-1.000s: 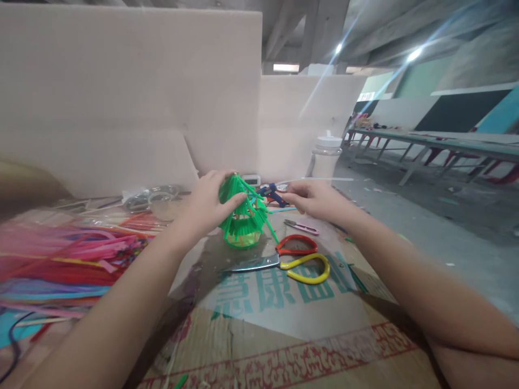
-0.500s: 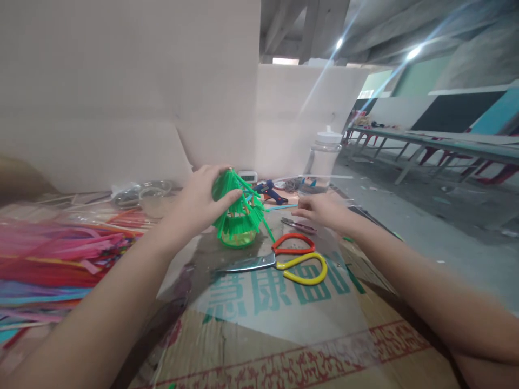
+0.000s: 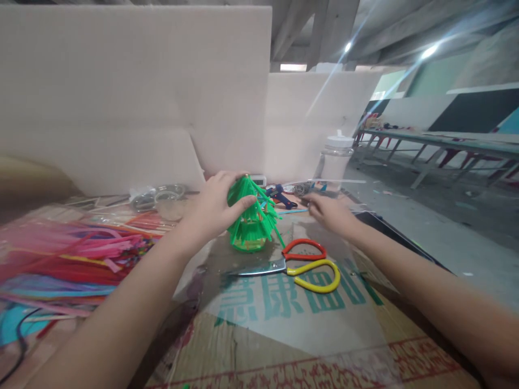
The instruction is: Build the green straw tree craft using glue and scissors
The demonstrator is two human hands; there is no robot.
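- Right hand [image 3: 333, 212] has shifted clear of the glue gun [image 3: 279, 195] since a second ago.
- Green tree [image 3: 251, 231] stands behind the scissors [image 3: 275, 267]; tiers look mostly done, one strand [image 3: 279, 236] sticking out loose.
- Both arms stretched forward: my left hand [image 3: 214, 202] grips the tree, right fingers curled, can't tell on what.

This looks like a workshop for making crafts. Scissors [image 3: 279, 266], a glue gun [image 3: 279, 195] and lots of bright strips [image 3: 87, 254] lie up close. Off to the right is a long table [image 3: 440, 141] with red seats [image 3: 450, 157]. The floor [image 3: 421, 227] is bare and grey with little scraps [image 3: 467, 274], and big grey beams [image 3: 332, 32] run overhead.
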